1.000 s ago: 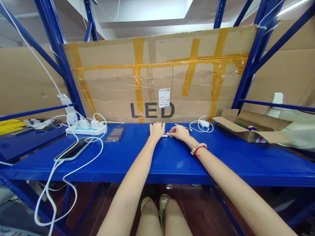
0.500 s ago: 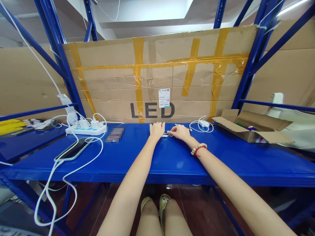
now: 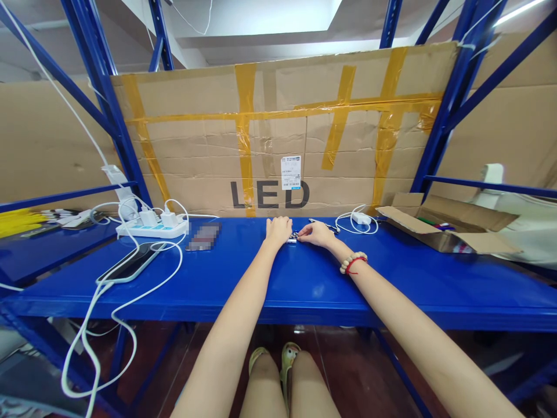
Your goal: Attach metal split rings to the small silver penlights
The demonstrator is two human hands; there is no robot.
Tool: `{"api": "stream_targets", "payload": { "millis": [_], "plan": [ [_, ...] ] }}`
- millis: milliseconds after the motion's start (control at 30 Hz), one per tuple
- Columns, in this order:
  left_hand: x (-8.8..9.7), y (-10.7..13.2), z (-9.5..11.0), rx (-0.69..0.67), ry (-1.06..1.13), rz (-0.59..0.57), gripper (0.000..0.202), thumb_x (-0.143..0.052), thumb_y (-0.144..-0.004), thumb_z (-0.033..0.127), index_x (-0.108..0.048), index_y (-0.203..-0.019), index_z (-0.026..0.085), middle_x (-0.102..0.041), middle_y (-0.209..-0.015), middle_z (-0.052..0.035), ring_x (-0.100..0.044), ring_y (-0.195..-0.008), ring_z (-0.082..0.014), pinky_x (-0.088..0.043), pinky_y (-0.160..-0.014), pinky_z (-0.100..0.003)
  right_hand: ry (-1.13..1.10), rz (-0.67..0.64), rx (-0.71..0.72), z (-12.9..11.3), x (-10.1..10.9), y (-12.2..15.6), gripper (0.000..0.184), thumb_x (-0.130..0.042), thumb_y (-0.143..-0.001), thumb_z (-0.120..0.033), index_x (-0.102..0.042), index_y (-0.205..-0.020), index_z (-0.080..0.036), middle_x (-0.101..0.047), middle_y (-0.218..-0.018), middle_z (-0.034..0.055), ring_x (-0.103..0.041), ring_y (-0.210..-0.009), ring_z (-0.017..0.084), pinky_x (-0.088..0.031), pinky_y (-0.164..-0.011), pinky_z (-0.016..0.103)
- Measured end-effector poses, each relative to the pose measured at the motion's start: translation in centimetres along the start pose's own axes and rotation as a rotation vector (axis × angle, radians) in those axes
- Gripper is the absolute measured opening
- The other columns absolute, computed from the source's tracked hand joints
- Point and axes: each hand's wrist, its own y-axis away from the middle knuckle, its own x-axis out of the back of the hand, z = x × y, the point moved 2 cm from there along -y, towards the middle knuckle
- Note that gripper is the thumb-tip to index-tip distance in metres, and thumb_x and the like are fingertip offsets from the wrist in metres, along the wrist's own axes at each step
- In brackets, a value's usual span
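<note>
Both my arms reach forward over the blue metal shelf (image 3: pixel 304 284) to its far side. My left hand (image 3: pixel 278 229) lies palm down with the fingers together, its thumb side against a small silvery object (image 3: pixel 293 238). My right hand (image 3: pixel 317 233) pinches the other end of that same small object between fingertips. The object is too small to name. A beaded bracelet with a red string (image 3: pixel 353 262) sits on my right wrist.
A taped cardboard sheet marked LED (image 3: pixel 270 194) stands behind the hands. A white power strip with chargers (image 3: pixel 152 227), a phone on a cable (image 3: pixel 130 264) and another device (image 3: pixel 203 237) lie at left. A white charger (image 3: pixel 360 218) and an open carton (image 3: pixel 448 226) sit at right.
My right hand has edged slightly left toward my left hand, fingertips closing on the small object. The view has shifted very slightly.
</note>
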Motion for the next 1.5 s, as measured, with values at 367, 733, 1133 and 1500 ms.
{"api": "stream_targets", "payload": {
  "millis": [367,733,1133,1500],
  "plan": [
    [-0.7,0.5,0.0,-0.103,-0.002,-0.091,0.041,-0.041,-0.087,0.046,-0.047,-0.119,0.02,-0.048,-0.121,-0.0103,-0.039,-0.116,-0.0248,-0.03,-0.096,-0.038,-0.035,-0.026,-0.065,0.6,-0.3,-0.4,0.02,-0.064,-0.069,-0.03,-0.071,-0.085,-0.021,-0.07,-0.078,-0.0015,-0.063,-0.074,0.013,-0.043,-0.06,0.018],
    [-2.0,0.5,-0.6,0.014,-0.065,-0.124,0.045,-0.027,-0.092,0.045,-0.045,-0.123,0.017,-0.043,-0.128,-0.0155,-0.036,-0.122,-0.0284,-0.027,-0.099,-0.041,0.172,0.084,-0.051,-0.8,0.7,0.8,0.023,-0.067,-0.067,-0.046,-0.071,-0.073,-0.024,-0.07,-0.079,-0.0014,-0.063,-0.077,0.015,-0.039,-0.054,0.02],
    [-1.5,0.5,-0.2,0.11,0.045,-0.053,0.046,-0.024,-0.092,0.042,-0.047,-0.122,0.015,-0.043,-0.129,-0.0149,-0.034,-0.122,-0.0275,-0.024,-0.102,-0.041,0.163,-0.011,0.06,-1.4,0.3,0.7,0.017,-0.063,-0.07,-0.036,-0.073,-0.075,-0.023,-0.071,-0.074,-0.001,-0.062,-0.065,0.012,-0.036,-0.051,0.02],
    [-1.3,0.5,-0.1,0.117,0.049,-0.059,0.043,-0.025,-0.093,0.039,-0.049,-0.12,0.015,-0.044,-0.126,-0.0138,-0.035,-0.121,-0.0267,-0.024,-0.102,-0.04,0.17,0.017,0.361,-1.1,-0.4,-0.1,0.019,-0.057,-0.076,-0.029,-0.071,-0.071,-0.016,-0.068,-0.067,0.0023,-0.053,-0.055,0.01,-0.034,-0.053,0.021]
  ]
}}
